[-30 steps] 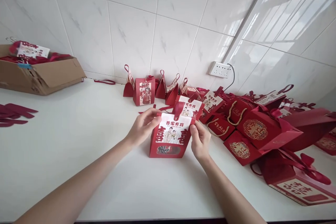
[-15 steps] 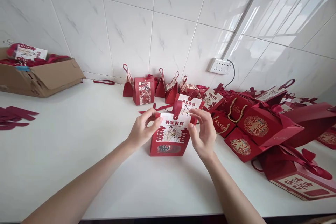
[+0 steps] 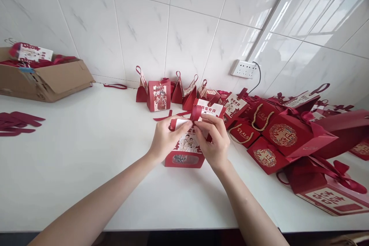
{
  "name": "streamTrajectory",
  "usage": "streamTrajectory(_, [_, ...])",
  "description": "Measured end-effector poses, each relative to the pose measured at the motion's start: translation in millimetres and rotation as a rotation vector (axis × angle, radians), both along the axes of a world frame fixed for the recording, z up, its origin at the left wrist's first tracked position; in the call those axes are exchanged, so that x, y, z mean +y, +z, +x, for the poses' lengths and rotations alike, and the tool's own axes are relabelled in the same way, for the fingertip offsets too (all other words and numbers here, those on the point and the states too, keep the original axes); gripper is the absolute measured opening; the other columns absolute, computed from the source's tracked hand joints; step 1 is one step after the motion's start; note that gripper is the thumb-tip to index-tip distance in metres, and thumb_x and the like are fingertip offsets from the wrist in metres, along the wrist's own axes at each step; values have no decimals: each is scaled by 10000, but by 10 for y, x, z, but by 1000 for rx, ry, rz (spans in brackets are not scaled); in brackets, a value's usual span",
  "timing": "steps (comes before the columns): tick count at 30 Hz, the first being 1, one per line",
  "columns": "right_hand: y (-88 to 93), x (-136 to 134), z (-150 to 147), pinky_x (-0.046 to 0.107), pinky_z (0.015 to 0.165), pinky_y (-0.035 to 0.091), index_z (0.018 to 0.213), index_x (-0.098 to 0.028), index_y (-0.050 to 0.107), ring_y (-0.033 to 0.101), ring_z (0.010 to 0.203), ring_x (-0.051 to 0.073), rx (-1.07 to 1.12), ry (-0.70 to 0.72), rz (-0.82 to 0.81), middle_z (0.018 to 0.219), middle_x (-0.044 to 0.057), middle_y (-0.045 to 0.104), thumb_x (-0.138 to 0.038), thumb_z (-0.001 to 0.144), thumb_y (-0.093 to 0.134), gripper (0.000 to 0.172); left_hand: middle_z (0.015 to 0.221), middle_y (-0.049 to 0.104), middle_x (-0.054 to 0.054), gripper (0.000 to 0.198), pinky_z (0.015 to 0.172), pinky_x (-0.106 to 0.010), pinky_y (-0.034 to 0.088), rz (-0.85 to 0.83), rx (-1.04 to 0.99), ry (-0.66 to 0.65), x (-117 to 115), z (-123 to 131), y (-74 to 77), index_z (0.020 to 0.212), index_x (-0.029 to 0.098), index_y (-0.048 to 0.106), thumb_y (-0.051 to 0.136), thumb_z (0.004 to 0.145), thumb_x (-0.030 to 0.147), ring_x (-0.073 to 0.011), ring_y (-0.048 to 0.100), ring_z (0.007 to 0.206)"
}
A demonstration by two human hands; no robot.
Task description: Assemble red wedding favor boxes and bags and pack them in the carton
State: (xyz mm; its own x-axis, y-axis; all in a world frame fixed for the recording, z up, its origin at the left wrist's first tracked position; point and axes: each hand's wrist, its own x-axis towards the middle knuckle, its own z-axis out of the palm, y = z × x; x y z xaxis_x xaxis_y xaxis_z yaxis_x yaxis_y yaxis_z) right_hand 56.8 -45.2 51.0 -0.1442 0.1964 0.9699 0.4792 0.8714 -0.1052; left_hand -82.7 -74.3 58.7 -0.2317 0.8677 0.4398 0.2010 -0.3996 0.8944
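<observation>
A red gift box with a white printed front and an oval window stands upright on the white table. At its top, a dark red ribbon loop sticks up. My left hand pinches the base of the ribbon from the left, thumb on the front. From the right, my right hand closes on the same spot, its fingertips meeting the left thumb. The fingers hide the ribbon's lower end and part of the box's top edge. Right behind stands a similar box.
Small red boxes with ribbon loops line the tiled wall. Larger red gift boxes crowd the right side. A cardboard carton sits at the back left, loose ribbon strips at the left edge. A power socket is on the wall.
Both hands have moved inward from the box's top corners to the ribbon in the middle and now pinch it. The view has shifted slightly.
</observation>
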Motion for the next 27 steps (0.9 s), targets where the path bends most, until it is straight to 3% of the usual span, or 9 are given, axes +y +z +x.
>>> streamTrajectory(12, [4,-36,15,376,743,500,880,-213,523,554,926,193,-20,-16,-62,967,67,498,-107,826,518,119,499,541,30,230,427,-199,352,7,17,21,8,16,18,656,180,660,649,723,400,-90,446,447])
streamTrajectory(17, [7,-23,18,359,730,492,855,-217,523,549,902,184,-39,-7,-52,965,57,486,-104,807,540,124,549,581,21,199,444,-199,373,-28,-67,14,-3,37,24,639,174,639,654,716,357,-105,504,495])
streamTrajectory(21, [-8,-21,19,320,682,490,850,-213,525,556,838,162,-17,29,-76,926,48,510,-95,809,538,125,633,621,12,182,482,-191,415,1,-33,-62,-49,29,24,731,175,643,648,734,357,-112,557,558])
streamTrajectory(27, [-36,-34,25,291,675,509,992,-233,473,604,787,148,162,164,-297,863,14,590,-159,802,582,232,680,641,8,181,484,-182,420,-25,0,-87,-73,34,17,789,169,610,665,728,329,-108,575,575])
